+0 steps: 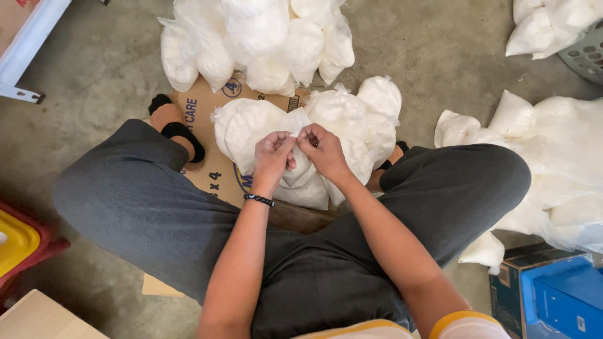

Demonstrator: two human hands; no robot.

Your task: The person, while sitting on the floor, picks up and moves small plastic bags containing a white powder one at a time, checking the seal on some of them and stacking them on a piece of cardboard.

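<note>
Your left hand (272,155) and right hand (323,149) are up together over the middle of the frame, thumbs and fingertips meeting right at the neck of a white bag (300,169). Both hands are pinched on that twisted top: left fingers curled tight around the plastic, right fingers clamped on it from the other side. The bag hangs just below your knuckles, between your knees, its body partly hidden behind your hands. You've got a dark bead bracelet (259,199) on the left wrist.

Right behind the held bag, two more filled bags (342,113) sit on a flattened cardboard sheet (210,103), touching each other and touching the one you hold. Beyond them, at the top edge, a pile of the same white bags (251,37) rests partly on the cardboard, partly on the concrete floor (107,69).

Off to your right, a loose heap of bags (553,157) spreads along the floor beside your right knee, and more bags sit by a grey perforated basket (587,56) in the top corner. A blue box (565,298) sits low on the right. On your left, a red and yellow stool (22,242) pokes in at the edge.
</note>
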